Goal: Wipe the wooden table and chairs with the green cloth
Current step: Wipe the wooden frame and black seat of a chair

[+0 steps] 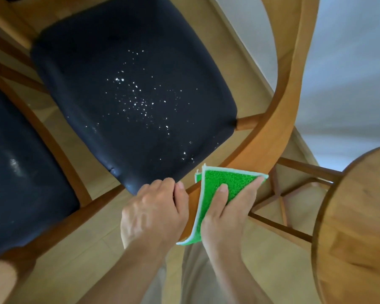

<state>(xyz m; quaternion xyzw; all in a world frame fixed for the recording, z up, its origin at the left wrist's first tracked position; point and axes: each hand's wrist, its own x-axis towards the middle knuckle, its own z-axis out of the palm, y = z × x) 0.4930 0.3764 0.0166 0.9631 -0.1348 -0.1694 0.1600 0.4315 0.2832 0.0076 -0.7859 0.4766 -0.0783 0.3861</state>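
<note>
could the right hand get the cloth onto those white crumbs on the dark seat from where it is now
Probably yes: the right hand presses the green cloth on the chair's curved wooden backrest, beside the dark seat; nothing covers the white specks.

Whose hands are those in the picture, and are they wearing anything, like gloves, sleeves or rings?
They are a person's two bare hands, seen from a head-worn camera. The left hand and the right hand wear no gloves, and no ring or watch shows. Both forearms are bare as far as the view reaches, with no sleeve visible. Below them, light beige trousers show.
</note>
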